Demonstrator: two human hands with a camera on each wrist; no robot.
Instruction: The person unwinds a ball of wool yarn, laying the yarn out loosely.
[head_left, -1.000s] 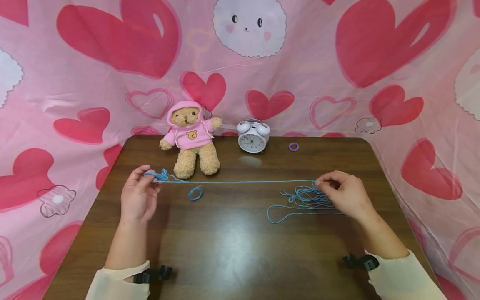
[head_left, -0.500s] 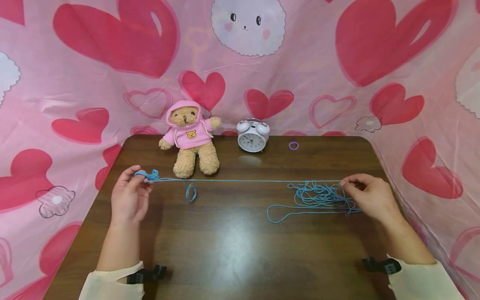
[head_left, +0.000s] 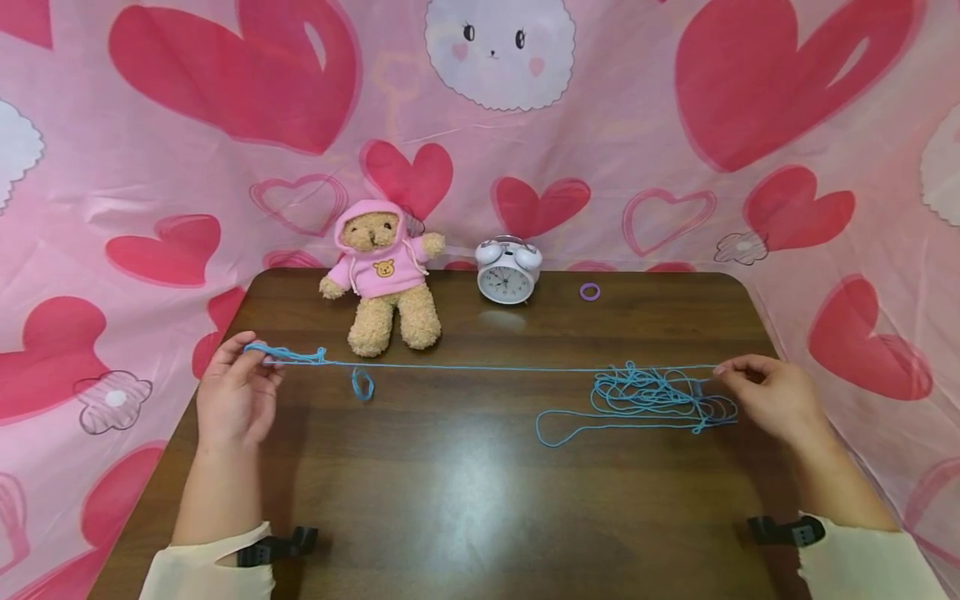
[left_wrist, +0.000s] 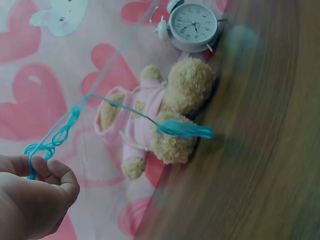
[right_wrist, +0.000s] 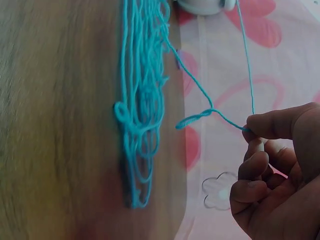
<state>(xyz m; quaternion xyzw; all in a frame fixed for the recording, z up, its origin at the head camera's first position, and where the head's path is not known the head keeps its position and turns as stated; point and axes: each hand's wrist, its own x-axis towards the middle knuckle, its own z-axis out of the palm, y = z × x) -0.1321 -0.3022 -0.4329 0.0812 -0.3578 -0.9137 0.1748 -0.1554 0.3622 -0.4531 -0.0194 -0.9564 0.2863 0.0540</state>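
A blue string (head_left: pixel 480 367) runs nearly level and straight between both hands over the wooden table. My left hand (head_left: pixel 236 400) pinches a gathered, looped bunch of it (left_wrist: pixel 62 130) between thumb and fingers. From the string near that bunch hangs a small blue coil (left_wrist: pixel 185 129), in front of the teddy bear in the left wrist view. My right hand (head_left: pixel 780 400) pinches the string's other end of the span with thumb and forefinger. Below it a loose pile of the same string (head_left: pixel 645 392) lies on the table. A twisted bit of string (right_wrist: pixel 195 119) dangles beside the right fingertips.
A teddy bear (head_left: pixel 386 279) in a pink hoodie sits at the back left of the table (head_left: pixel 450 533). Right of it stands a white alarm clock (head_left: pixel 506 275), then a purple ring (head_left: pixel 590 292). A pink heart-patterned cloth (head_left: pixel 600 125) hangs behind.
My hands have moved apart, left hand leftward and right hand rightward, widening the string span. The bunch at my left hand has drawn out longer, and the small coil has shifted left.
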